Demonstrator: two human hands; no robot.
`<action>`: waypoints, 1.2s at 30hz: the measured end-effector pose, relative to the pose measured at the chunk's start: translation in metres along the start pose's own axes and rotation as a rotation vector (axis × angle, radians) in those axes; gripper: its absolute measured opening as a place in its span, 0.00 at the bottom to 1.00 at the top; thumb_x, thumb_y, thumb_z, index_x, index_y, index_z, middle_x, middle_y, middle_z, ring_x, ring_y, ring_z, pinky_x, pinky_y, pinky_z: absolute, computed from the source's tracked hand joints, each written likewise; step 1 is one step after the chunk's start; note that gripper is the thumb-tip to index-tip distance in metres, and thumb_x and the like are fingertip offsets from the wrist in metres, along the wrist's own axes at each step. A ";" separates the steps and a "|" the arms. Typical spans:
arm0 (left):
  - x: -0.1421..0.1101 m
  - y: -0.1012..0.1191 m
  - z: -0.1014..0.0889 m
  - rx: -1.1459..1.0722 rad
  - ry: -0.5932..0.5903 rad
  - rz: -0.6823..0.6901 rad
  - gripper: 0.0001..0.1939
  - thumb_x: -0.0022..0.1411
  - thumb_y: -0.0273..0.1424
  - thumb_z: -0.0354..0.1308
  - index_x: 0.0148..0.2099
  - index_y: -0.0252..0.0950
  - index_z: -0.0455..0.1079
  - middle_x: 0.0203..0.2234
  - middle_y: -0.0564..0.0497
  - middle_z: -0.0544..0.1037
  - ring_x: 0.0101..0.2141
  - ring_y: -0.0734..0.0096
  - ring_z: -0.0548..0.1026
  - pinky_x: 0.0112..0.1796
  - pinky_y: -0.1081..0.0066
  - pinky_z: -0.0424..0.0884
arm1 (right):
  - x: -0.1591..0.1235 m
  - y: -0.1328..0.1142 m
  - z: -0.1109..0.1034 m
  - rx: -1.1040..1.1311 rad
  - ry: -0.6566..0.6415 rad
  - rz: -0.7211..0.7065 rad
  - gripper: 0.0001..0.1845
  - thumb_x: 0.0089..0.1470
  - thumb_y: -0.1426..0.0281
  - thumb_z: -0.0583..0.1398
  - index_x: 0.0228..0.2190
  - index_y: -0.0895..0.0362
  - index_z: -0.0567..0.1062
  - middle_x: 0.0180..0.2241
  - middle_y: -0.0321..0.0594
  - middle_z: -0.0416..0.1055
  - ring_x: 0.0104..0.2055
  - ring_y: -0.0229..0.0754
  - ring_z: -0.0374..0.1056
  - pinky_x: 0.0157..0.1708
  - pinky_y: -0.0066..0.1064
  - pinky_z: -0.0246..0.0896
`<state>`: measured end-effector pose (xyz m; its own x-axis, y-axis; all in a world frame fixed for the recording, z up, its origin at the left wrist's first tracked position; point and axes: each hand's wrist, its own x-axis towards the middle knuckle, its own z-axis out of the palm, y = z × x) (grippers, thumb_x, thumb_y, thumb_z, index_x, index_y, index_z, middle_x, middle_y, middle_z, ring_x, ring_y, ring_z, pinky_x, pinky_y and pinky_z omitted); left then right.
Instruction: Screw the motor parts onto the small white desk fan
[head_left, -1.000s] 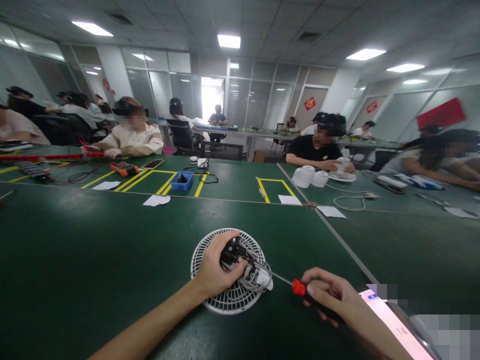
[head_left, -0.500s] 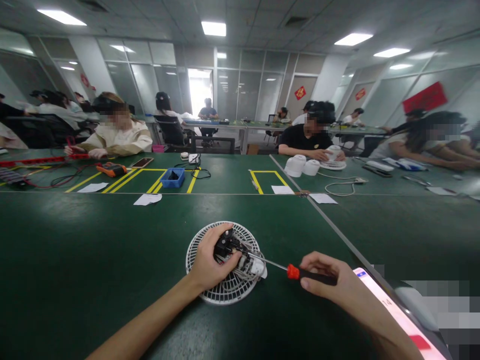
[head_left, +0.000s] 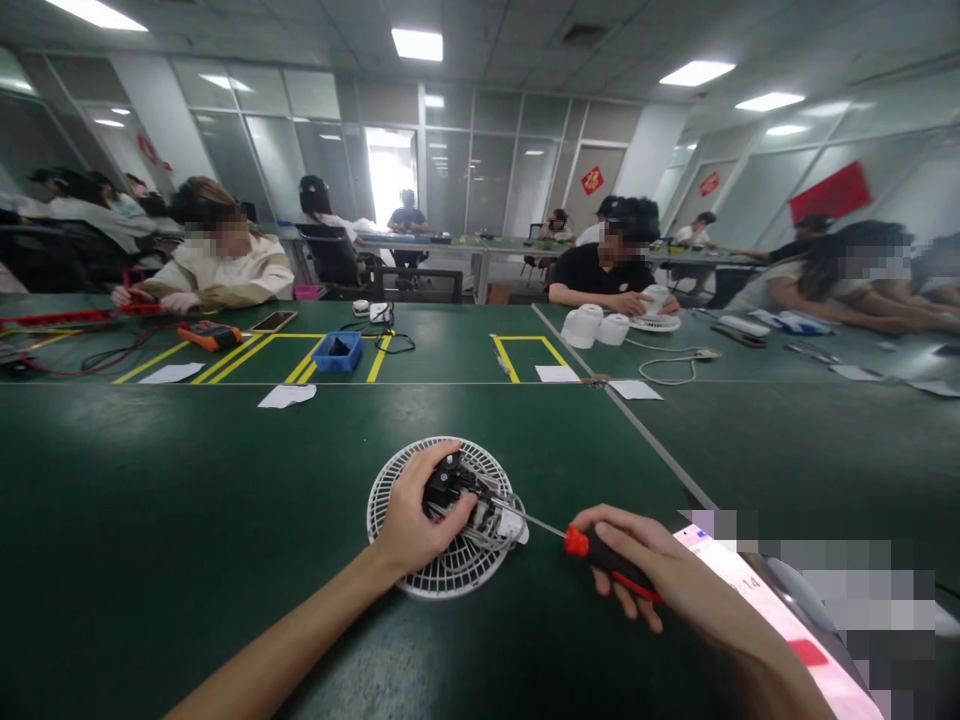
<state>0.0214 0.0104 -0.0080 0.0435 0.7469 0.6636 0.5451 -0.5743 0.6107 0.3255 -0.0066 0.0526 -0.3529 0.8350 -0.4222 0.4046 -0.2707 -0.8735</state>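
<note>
A round white fan grille (head_left: 384, 492) lies flat on the green table in front of me. On it rests a black fan motor assembly (head_left: 442, 480) with grey wires and a white plastic part (head_left: 511, 526) at its right end. My left hand (head_left: 409, 520) is wrapped around the motor, thumb on the near side. In my right hand (head_left: 637, 540) is a screwdriver (head_left: 576, 541) with a red and black handle, its fingers loosely around the grip. The steel shaft points left into the motor assembly; its tip is hard to make out among the parts.
A lit phone (head_left: 757, 600) lies at the right, by my right forearm. Farther back are a blue bin (head_left: 337, 353), paper slips (head_left: 287, 396), an orange meter (head_left: 210, 336) and white cup-like parts (head_left: 581, 327). Co-workers sit across the table, one with a white grille (head_left: 655, 323).
My right hand has shifted its hold on the screwdriver: the lower fingers are now extended beneath, and the handle has turned, showing a red stripe. The left hand keeps its grip. The view has shifted slightly.
</note>
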 end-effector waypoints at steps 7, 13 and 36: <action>0.002 0.002 -0.001 0.001 0.009 -0.008 0.26 0.61 0.34 0.63 0.61 0.40 0.66 0.54 0.44 0.76 0.54 0.56 0.75 0.58 0.52 0.71 | -0.003 -0.012 -0.003 -0.004 0.102 -0.057 0.33 0.49 0.43 0.66 0.44 0.56 0.74 0.28 0.37 0.76 0.23 0.36 0.66 0.18 0.24 0.59; 0.000 0.001 -0.001 0.009 0.011 -0.017 0.27 0.61 0.35 0.64 0.61 0.40 0.66 0.54 0.44 0.77 0.53 0.55 0.76 0.57 0.52 0.72 | -0.004 -0.012 -0.004 -0.034 0.186 -0.189 0.27 0.46 0.48 0.70 0.39 0.55 0.76 0.28 0.37 0.74 0.28 0.40 0.68 0.25 0.30 0.61; 0.001 0.002 -0.002 0.008 0.006 -0.037 0.28 0.58 0.35 0.66 0.61 0.40 0.67 0.52 0.45 0.77 0.51 0.57 0.77 0.56 0.55 0.73 | -0.006 -0.010 0.001 0.072 0.088 -0.136 0.31 0.50 0.50 0.68 0.51 0.51 0.73 0.36 0.40 0.75 0.37 0.47 0.74 0.27 0.33 0.71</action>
<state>0.0209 0.0095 -0.0057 0.0182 0.7657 0.6430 0.5532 -0.5434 0.6314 0.3225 -0.0097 0.0631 -0.3238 0.9040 -0.2791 0.2960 -0.1834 -0.9374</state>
